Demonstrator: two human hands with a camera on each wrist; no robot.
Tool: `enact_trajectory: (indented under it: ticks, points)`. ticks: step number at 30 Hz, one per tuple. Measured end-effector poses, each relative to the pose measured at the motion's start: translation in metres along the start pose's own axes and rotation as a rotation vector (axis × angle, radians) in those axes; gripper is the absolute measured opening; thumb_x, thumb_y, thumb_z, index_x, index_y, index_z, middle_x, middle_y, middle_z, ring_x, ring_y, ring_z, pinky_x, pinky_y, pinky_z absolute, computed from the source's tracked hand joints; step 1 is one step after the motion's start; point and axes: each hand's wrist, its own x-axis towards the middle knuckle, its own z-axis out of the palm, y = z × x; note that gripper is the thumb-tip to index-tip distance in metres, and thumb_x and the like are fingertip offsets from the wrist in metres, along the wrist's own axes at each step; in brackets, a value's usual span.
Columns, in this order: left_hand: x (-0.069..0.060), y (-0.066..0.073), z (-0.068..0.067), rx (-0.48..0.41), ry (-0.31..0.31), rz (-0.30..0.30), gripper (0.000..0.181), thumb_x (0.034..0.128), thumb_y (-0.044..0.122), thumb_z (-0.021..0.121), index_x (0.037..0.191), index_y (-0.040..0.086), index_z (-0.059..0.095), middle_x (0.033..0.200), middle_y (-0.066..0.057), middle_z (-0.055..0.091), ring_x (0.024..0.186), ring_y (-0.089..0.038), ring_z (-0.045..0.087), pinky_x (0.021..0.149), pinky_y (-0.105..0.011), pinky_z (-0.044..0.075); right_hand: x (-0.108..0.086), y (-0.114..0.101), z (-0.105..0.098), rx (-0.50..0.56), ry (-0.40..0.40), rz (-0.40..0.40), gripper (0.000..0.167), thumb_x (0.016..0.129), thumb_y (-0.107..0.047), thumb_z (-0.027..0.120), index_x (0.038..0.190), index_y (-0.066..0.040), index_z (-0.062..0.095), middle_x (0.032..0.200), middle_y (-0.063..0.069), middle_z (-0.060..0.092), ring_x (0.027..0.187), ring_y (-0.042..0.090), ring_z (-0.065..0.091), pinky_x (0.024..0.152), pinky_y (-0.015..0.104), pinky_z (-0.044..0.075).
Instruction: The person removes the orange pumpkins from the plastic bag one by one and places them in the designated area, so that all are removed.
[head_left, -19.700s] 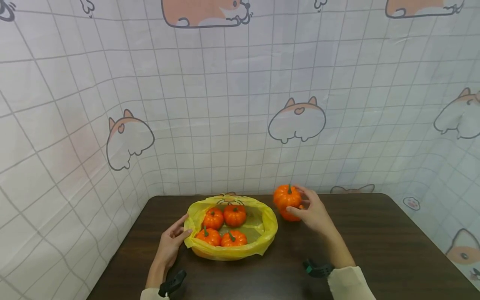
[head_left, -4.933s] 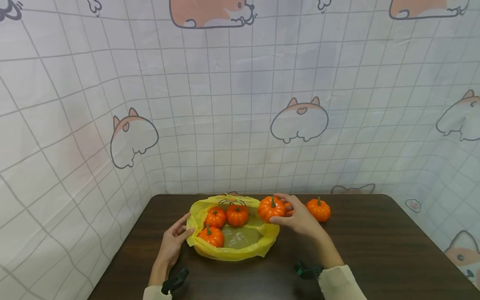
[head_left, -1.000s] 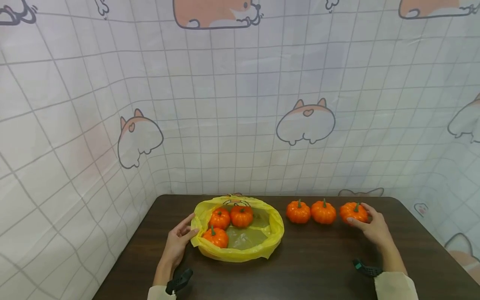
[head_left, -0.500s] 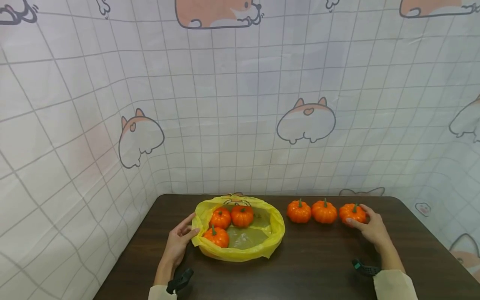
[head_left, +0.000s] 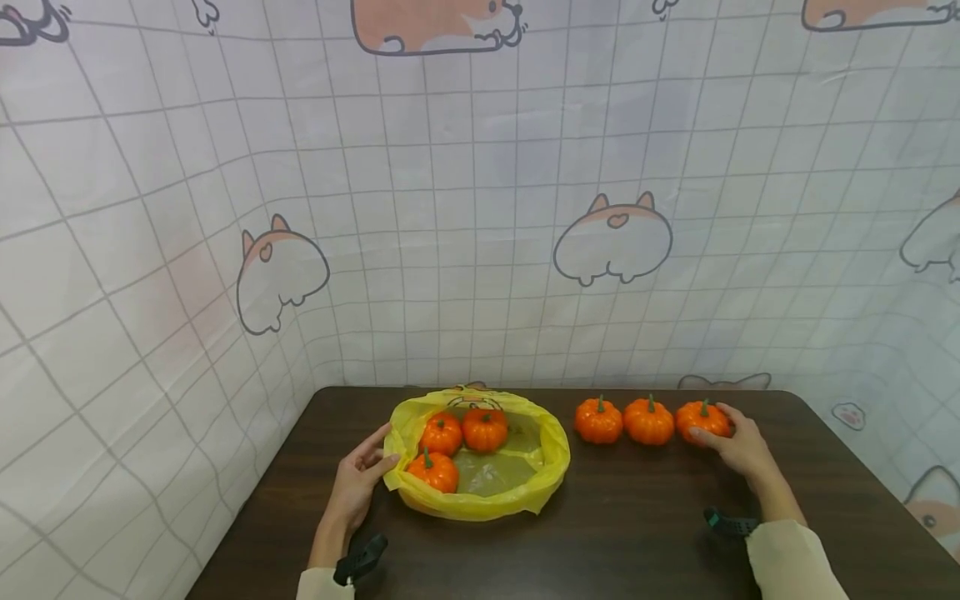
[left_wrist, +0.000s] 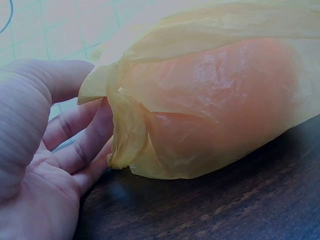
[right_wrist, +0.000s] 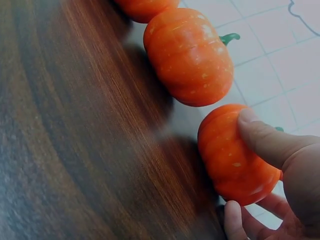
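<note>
Place looking booth-like: creased white cloth (head_left: pixel 465 179) bearing grid lines (head_left: pixel 473 142) and cartoon dogs (head_left: pixel 613 250), hanging behind dark table (head_left: pixel 630 525) and closing in both sides. Cloth hiding room beyond, kind not showing.

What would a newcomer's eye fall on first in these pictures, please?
Probably the crinkled yellow plastic bag, open on the dark wood-grain table, with three round, ribbed orange pumpkins inside. To its right, three more pumpkins stand in a row, the right hand holding the rightmost one.

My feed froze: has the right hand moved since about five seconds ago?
Yes: against the table, the right hand has moved right, from beside the yellow bag toward the table's back right corner.
</note>
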Motion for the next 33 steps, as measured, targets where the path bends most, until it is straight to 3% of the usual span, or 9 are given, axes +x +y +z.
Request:
enact_trajectory:
  ticks: [33]
  points:
    - [0.0007, -0.0004, -0.0006, -0.002, -0.010, 0.008, 0.060, 0.0944, 0.014, 0.074, 0.151, 0.019, 0.053, 0.094, 0.003, 0.071, 0.088, -0.011, 0.067, 0.085, -0.024, 0.056, -0.0047, 0.0004, 0.0002, -0.009, -0.057, -0.011, 0.103, 0.098, -0.055, 0.062, 0.161, 0.005, 0.008, 0.159, 0.044, 0.009, 0.143, 0.063, 0.018, 0.112, 0.075, 0.023]
